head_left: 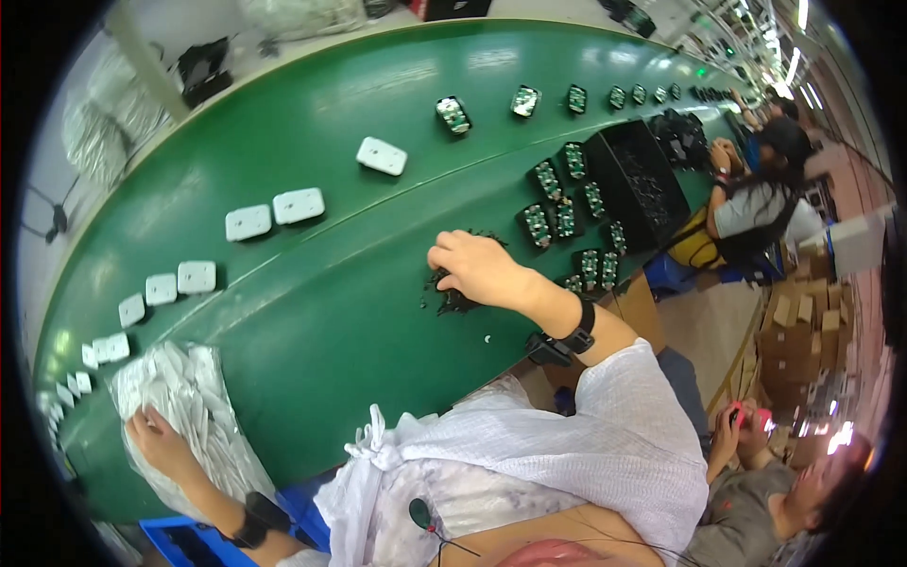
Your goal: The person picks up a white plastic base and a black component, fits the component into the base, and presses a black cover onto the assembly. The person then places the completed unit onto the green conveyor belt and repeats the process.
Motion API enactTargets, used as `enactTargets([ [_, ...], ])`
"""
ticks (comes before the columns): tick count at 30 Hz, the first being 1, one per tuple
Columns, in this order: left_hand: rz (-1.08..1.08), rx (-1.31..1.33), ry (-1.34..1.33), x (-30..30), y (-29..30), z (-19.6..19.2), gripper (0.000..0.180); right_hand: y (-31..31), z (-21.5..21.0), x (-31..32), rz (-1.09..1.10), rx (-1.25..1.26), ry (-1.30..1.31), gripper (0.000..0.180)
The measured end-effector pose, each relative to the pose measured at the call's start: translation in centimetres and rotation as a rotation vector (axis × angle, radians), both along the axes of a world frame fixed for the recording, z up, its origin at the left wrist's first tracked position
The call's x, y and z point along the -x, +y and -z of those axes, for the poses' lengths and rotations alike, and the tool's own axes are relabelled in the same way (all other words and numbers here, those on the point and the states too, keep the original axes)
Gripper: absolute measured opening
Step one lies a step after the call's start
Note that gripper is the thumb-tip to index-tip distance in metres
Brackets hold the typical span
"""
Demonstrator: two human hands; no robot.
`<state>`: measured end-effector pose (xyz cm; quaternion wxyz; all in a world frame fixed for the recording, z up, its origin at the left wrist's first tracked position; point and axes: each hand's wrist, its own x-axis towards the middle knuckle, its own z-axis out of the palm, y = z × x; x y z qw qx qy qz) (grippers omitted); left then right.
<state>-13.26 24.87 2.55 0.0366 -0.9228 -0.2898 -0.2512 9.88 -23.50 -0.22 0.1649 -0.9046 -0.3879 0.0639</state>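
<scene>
My left hand [159,444] rests at the left on a clear plastic bag [210,378] filled with flat white pieces. Its fingers are bent and closed; whether a piece lies between them is hidden. Farther right, my right hand [475,267] reaches down over a loose pile of small black parts [456,300] on the green table [321,369]. The fingers and thumb curl together at the pile's edge, and what they grip is too small to make out. Black housings with green circuit boards [537,225] stand in a group to the right of this hand.
White rectangular covers [299,205] and more black housings with boards [453,115] form a curved row along the far side. A large black bin [638,184] stands at the right. A person [756,189] sits beyond it; another [765,482] is at the lower right. A blue crate [175,543] is below the bag.
</scene>
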Motion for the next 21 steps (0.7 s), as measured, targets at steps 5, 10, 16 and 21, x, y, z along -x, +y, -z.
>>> enactTargets([
  [5, 0.199, 0.622, -0.381, -2.4, -7.8, -1.5, 0.031, -0.1, 1.0, 0.3, -0.033, -0.060, -0.146, 0.022],
  [10, 0.507, 1.182, -0.312, -5.9, -15.3, 1.6, 0.035, -0.3, 0.9, 0.9, 0.043, -0.112, -0.144, 0.018],
  [16, 0.566, 1.431, -0.150, -9.0, -21.6, 3.7, 0.026, 0.2, 0.6, 1.6, 0.108, -0.418, -0.071, 0.011],
  [21, 0.619, 1.459, -0.135, -11.2, -25.7, 3.2, 0.028, 2.0, -1.1, 2.5, 0.291, -0.722, 0.561, 0.024],
])
